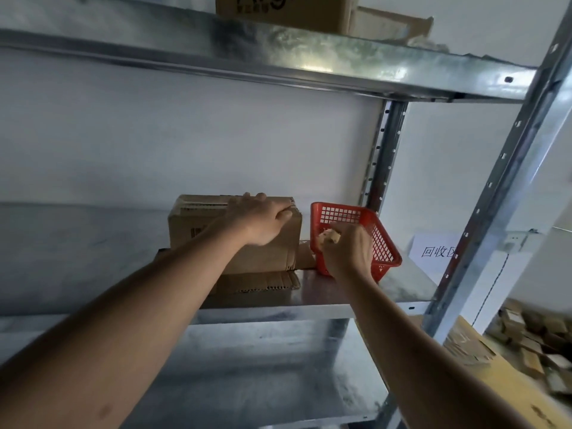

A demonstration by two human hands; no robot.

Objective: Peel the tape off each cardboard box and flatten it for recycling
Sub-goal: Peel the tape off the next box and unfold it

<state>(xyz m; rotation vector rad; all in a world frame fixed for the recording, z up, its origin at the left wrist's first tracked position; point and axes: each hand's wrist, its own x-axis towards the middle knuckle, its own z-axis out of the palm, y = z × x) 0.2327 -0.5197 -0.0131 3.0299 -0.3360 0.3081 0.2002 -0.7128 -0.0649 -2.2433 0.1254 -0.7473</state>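
Two bare forearms are seen, with no sleeve, glove, watch or ring worn on either as far as they are shown. The left hand (260, 219) and the right hand (348, 247) are both uncovered, with short, unpainted nails made out on the fingers (284, 215) of the left. A small darker mark is noted on the left forearm low in the view, and nothing more of the person's clothing is shown.
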